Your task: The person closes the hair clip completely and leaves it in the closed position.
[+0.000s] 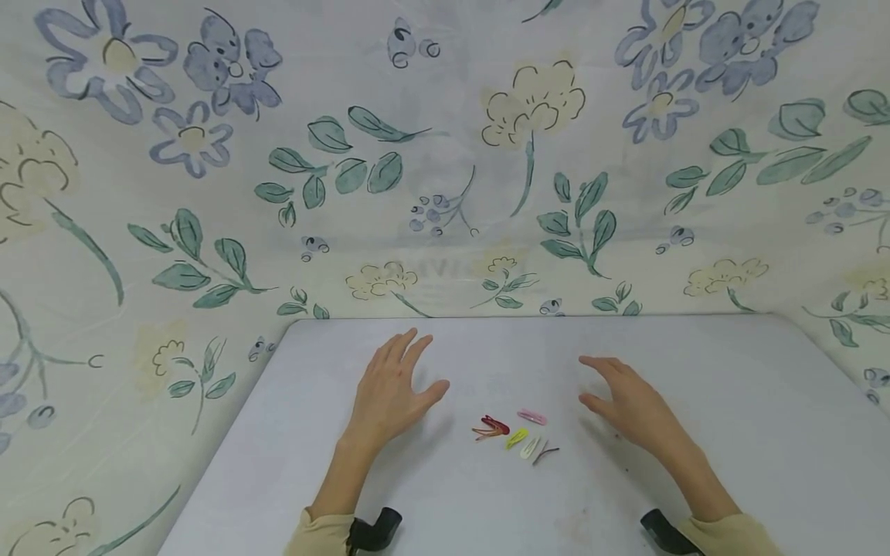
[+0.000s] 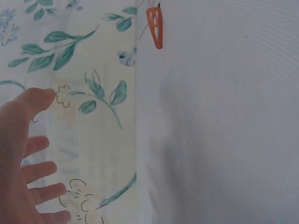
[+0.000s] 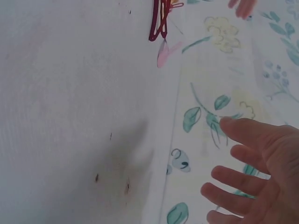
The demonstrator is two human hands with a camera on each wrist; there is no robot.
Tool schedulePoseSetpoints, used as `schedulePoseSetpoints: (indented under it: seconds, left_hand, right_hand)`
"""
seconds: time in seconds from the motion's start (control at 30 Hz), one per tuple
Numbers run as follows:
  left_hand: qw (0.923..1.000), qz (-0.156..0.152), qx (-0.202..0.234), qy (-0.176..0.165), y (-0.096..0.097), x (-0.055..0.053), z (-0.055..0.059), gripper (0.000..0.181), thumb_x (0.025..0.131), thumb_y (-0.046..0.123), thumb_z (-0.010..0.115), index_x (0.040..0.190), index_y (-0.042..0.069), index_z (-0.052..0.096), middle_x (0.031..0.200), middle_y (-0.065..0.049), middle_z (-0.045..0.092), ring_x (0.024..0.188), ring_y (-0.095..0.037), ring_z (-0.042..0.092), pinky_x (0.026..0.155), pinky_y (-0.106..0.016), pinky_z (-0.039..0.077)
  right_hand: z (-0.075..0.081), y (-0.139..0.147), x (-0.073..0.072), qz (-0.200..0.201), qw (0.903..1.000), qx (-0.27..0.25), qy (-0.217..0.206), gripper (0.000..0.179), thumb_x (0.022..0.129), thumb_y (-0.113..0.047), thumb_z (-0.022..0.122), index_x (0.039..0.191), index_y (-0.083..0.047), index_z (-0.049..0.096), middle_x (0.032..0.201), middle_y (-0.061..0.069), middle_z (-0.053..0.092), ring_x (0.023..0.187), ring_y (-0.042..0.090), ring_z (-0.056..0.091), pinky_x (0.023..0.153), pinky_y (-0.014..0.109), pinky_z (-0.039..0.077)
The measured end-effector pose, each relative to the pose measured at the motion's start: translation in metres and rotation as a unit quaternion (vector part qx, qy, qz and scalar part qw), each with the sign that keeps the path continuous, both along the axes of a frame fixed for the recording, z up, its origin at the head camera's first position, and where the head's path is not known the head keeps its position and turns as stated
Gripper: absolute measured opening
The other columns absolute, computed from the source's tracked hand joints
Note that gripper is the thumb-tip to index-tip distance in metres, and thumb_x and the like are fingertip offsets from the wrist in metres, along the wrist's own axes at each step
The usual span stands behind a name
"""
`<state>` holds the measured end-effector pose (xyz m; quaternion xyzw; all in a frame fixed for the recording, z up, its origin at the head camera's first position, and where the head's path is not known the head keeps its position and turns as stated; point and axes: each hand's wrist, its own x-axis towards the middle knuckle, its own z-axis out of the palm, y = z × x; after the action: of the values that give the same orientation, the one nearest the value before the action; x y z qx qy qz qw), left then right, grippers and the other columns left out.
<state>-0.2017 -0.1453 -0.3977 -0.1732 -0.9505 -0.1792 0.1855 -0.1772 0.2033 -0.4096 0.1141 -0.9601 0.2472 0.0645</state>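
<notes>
My left hand (image 1: 389,394) and right hand (image 1: 636,409) were free, fingers parted and gripping nothing, on either side of the clips (image 1: 497,425). Those lay bunched in the lower middle of the head view, slightly right, red, pink, yellow and white among them, probably so that either hand could reach them. They sat loose on the table (image 1: 271,463), in no container.

Hair clips (image 1: 517,439) smooth, glossy; tabletop (image 1: 501,363) matt; sleeves (image 1: 320,533) matt cloth; backdrop (image 1: 459,154) smooth sheeting.
</notes>
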Motion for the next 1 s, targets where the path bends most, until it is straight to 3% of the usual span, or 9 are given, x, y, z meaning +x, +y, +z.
schedulePoseSetpoints:
  seconds: [0.7,1.0]
  left_hand:
    - [0.9966,-0.030,0.035,-0.069,0.019,-0.002,-0.006,0.065,0.085,0.043,0.071,0.142,0.017,0.052,0.152,-0.009,0.044,0.139,-0.030,0.040,0.104,-0.054,0.043]
    - [0.9897,-0.072,0.054,-0.111,0.040,-0.005,-0.010,0.062,0.085,0.042,0.072,0.140,0.019,0.054,0.150,-0.005,0.046,0.140,-0.026,0.040,0.107,-0.052,0.040]
  right_hand:
    - [-0.014,-0.015,0.000,0.032,0.9994,-0.006,-0.013,0.041,0.090,-0.019,0.072,0.128,-0.008,0.062,0.127,0.015,0.063,0.120,0.037,0.057,0.097,0.055,0.047]
    - [-0.018,-0.022,-0.002,0.030,0.9994,-0.002,-0.020,0.041,0.089,-0.019,0.072,0.128,-0.009,0.063,0.129,0.014,0.062,0.123,0.035,0.056,0.100,0.053,0.046]
